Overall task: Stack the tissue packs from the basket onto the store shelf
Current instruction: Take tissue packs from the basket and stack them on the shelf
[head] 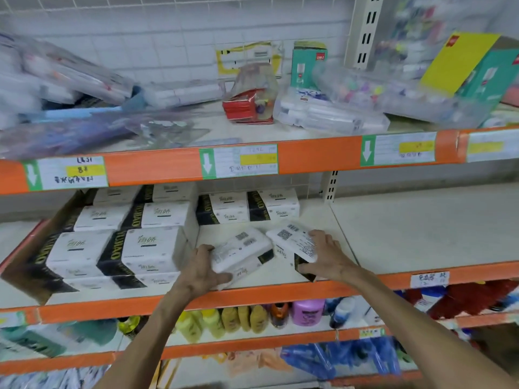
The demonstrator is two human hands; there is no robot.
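My left hand (203, 269) grips a white tissue pack (241, 252) lying tilted on the middle shelf (393, 237). Just to its right, my right hand (327, 256) holds a second white-and-black tissue pack (295, 242), also tilted, near the shelf's front edge. Behind them two small stacks of tissue packs (247, 206) stand at the back. At the left, a cardboard tray (25, 279) holds several stacked tissue packs (126, 237). The basket is out of view.
The orange shelf edge (252, 300) runs under my wrists. The upper shelf carries plastic bags, clear cases (331, 113) and green boxes (307, 66). Bottles (307, 311) stand on the shelf below. Bare shelf surface stretches to the right of my right hand.
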